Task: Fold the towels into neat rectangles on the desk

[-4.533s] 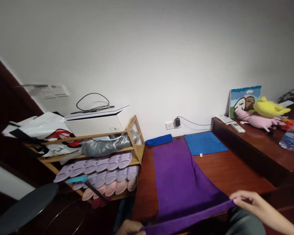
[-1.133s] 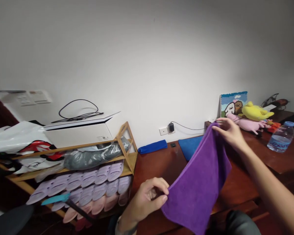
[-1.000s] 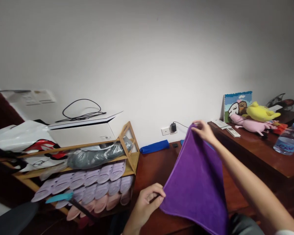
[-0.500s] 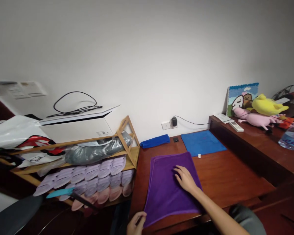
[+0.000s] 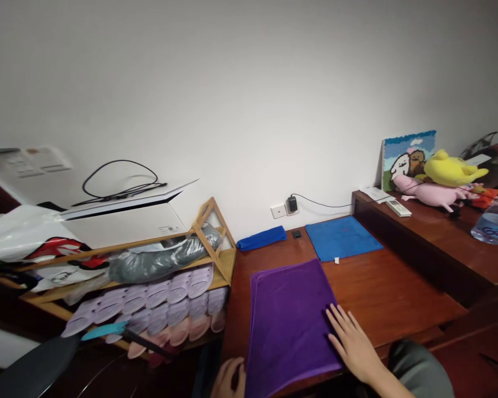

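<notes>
Purple fabric lies almost flat on the near part of the reddish-brown table (image 5: pixel 398 296): the purple cloth (image 5: pixel 292 320) is in layers, a second edge showing just outside the upper one along its left side. The right hand (image 5: pixel 352 340) is open, fingers spread and pointing away from the body, its fingertips at the cloth's right edge. The left hand (image 5: pixel 230 378) is beside the cloth's near left corner with its fingers curled; the bottom of the view cuts it off, so I can't tell whether it grips the fabric. Beyond the purple cloth, near the wall, a flat blue cloth (image 5: pixel 342 237) lies to the right with a small white tag (image 5: pixel 336 260) at its near edge, and a narrow blue bundle (image 5: pixel 261 237) to the left. A wooden rack (image 5: pixel 224 262) of slippers (image 5: pixel 157 293) stands to the left of the table. On the raised ledge (image 5: pixel 448 235) at right are a white remote (image 5: pixel 398 208), a pink plush toy (image 5: pixel 429 193) under a yellow one, and a water bottle (image 5: pixel 492 224).
</notes>
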A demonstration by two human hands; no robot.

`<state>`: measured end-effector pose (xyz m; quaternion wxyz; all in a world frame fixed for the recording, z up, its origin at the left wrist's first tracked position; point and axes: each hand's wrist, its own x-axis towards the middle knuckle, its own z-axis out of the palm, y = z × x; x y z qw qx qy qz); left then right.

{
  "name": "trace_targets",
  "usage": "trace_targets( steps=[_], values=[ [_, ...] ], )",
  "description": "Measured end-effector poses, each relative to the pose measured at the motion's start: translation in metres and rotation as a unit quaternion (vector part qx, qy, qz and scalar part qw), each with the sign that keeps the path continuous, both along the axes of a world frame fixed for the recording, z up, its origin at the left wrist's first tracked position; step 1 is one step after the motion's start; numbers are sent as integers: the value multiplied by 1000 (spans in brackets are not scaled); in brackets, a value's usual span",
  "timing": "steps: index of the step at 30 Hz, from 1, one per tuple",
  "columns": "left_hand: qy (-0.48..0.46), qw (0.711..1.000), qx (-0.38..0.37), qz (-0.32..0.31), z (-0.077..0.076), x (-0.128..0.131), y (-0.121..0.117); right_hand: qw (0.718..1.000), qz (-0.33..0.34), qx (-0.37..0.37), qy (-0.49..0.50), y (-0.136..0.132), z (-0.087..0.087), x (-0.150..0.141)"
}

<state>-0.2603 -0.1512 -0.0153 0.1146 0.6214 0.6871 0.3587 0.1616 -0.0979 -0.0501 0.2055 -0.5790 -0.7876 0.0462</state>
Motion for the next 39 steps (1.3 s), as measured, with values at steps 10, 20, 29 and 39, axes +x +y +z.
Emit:
trace_targets(
  steps=[10,20,29,39],
  values=[
    [308,939,-7,-154,-22,75,54,998,68,2,11,-1,0,35],
    [291,944,13,-153,3,102,111,996,-22,-86,-14,201,36,-34],
    [295,930,-65,-211,6,148,251,997,-43,-60,-18,212,-9,-27],
    [329,928,-93,-145,-4,37,264,997,-52,-45,-34,211,-9,-29]
  ],
)
